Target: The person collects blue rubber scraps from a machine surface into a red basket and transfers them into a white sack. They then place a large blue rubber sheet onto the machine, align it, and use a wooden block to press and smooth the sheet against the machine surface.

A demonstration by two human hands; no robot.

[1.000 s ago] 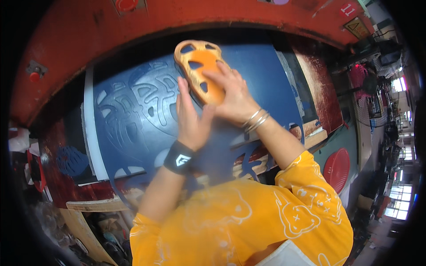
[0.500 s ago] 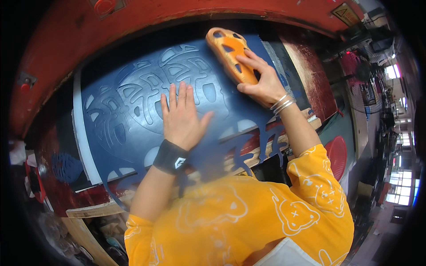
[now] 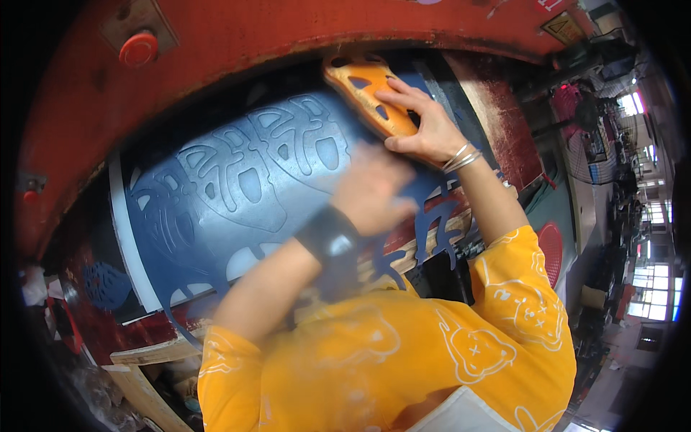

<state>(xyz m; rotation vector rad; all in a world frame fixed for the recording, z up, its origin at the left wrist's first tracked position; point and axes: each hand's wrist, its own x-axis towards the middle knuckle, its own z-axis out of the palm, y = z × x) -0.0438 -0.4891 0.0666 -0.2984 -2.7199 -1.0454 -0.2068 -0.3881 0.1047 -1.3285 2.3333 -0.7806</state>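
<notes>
My right hand (image 3: pixel 426 129) grips the near end of an orange cutting die (image 3: pixel 374 99), thumb along its near edge and fingers over its top. The die is elongated, with several openings, and rests at the far right of a dark blue sheet (image 3: pixel 306 205). Outlines of several cut shapes show in the sheet, left of the die. My left hand (image 3: pixel 374 189), a dark band on its wrist, is over the sheet's right part, just short of the die. Motion smears its fingers, so I cannot tell what they do.
A red machine beam (image 3: pixel 237 50) with a red push button (image 3: pixel 139 49) spans the far side. Cut blue offcuts (image 3: pixel 432 234) hang over the near wooden edge. A white board edge (image 3: pixel 133 237) lies along the sheet's left. A red basket (image 3: pixel 550 252) stands at the right.
My left hand has swept right across the sheet, from the cut shapes to near the die. My right hand stays on the die. The view has shifted, showing more of the red beam.
</notes>
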